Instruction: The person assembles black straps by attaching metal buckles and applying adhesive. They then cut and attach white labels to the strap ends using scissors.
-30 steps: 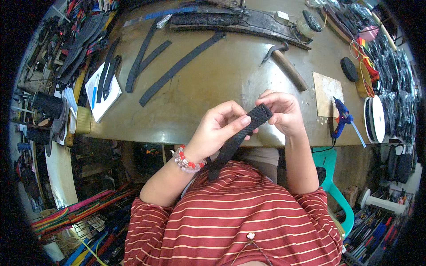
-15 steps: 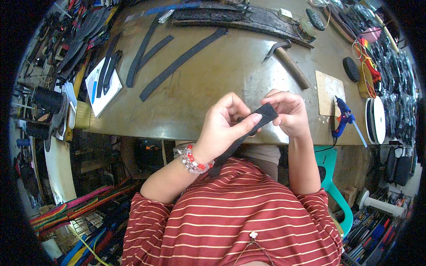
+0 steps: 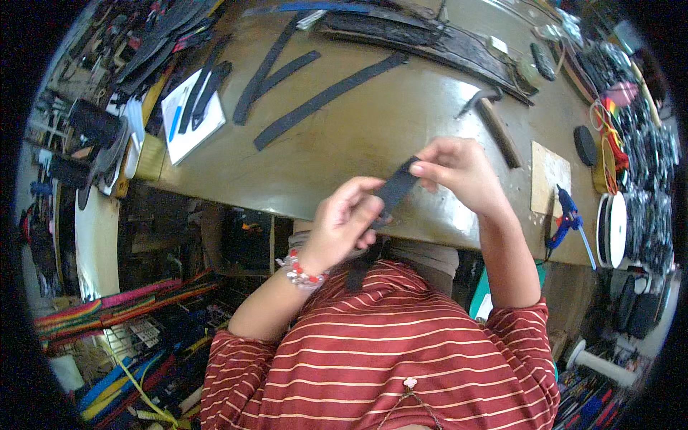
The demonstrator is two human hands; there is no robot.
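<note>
A black webbing strap (image 3: 396,185) stretches between my two hands above the table's near edge. My left hand (image 3: 349,217), blurred a little by motion, is closed round its lower part, and the tail hangs down toward my lap. The far end is pinched between the thumb and fingers of my right hand (image 3: 450,169). A small dark shiny piece shows by the left fingers, too blurred to name. Farther off on the table lie more black straps (image 3: 330,100), and to the right a hammer (image 3: 499,132) with a wooden handle.
A blue glue gun (image 3: 566,218) rests near the table's right edge, beside a tan board (image 3: 550,179) and a white spool (image 3: 611,231). At left, a white pad (image 3: 193,118) carries a blue pen and black strips. A long dark bar (image 3: 430,46) lies along the back.
My left hand has slid down the strap, while my right hand has moved to its tip and pulled it out straighter. The whole view has tilted and shifted.
</note>
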